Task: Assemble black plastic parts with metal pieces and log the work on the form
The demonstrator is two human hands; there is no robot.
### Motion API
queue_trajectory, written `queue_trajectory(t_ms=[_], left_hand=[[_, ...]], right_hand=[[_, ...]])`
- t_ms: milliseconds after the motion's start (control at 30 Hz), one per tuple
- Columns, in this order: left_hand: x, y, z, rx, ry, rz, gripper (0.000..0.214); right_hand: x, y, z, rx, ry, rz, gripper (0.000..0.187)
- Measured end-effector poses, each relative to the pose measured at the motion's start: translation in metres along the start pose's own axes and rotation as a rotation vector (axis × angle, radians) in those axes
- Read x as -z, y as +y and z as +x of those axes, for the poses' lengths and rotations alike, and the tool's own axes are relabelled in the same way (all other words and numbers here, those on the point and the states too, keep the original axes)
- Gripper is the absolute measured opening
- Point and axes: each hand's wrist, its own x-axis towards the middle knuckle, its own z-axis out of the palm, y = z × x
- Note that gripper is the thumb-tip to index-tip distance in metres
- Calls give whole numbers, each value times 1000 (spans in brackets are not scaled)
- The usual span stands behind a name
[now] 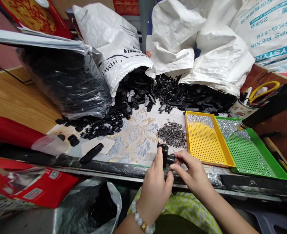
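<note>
Both hands meet at the table's near edge on one small black plastic part (166,155). My left hand (155,185), with a bead bracelet on its wrist, pinches the part from the left with fingers closed. My right hand (191,170) grips the part's right end between thumb and fingers. Just beyond the hands lies a small heap of tiny grey metal pieces (172,134) on the patterned table cover (133,139).
A yellow perforated tray (208,141) and a green one (248,151) sit to the right, each holding small shiny bits. White sacks (119,42) spill black plastic parts (138,97) across the back. A clear bag of black parts (65,78) lies left; a cup of tools (242,109) stands far right.
</note>
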Motion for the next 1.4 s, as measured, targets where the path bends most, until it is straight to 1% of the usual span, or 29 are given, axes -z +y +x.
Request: queue_trajectory(t_ms=[33,100,233,300,400,500,600,733,867,967,1067,1133,1200,1333,1400], left_hand=[[-2,-1,0,0,6,-1,64],[-6,-4,-1,18,7,-50,65],[-7,-7,0,52,3,-210,68],[-5,-5,1,49,4,-246,69],[-2,-2,1,57,-13,-231,69],[-2,-1,2,52,-12,-147,68],[-4,0,2,31,16,-30,66],[-5,1,2,20,48,69,63],[-4,5,1,46,59,64,62],[-7,8,1,86,65,22,62],[-12,6,0,139,52,-99,65],[-14,4,-1,175,16,-240,68],[-15,3,-1,222,-35,-393,73],[-6,4,4,334,-147,-690,79],[2,6,8,371,-249,-872,79]], right_hand=[[0,-1,0,-26,-5,13,15],[1,-3,0,-29,-12,15,16],[4,-5,1,64,-10,-59,24],[4,-5,1,107,-1,-86,26],[3,-3,2,144,13,-98,27],[1,-1,1,152,37,-93,26],[-1,1,-1,90,53,-45,23],[-3,-2,-3,-78,32,52,16],[-8,-6,-3,-216,34,142,13],[-11,-8,-3,-245,55,142,14],[-8,-7,-3,-158,67,5,13],[-4,-5,-3,-41,51,-96,15],[1,-1,-2,83,13,-151,21],[12,8,-1,246,-90,-210,29],[17,12,0,330,-128,-245,31]])
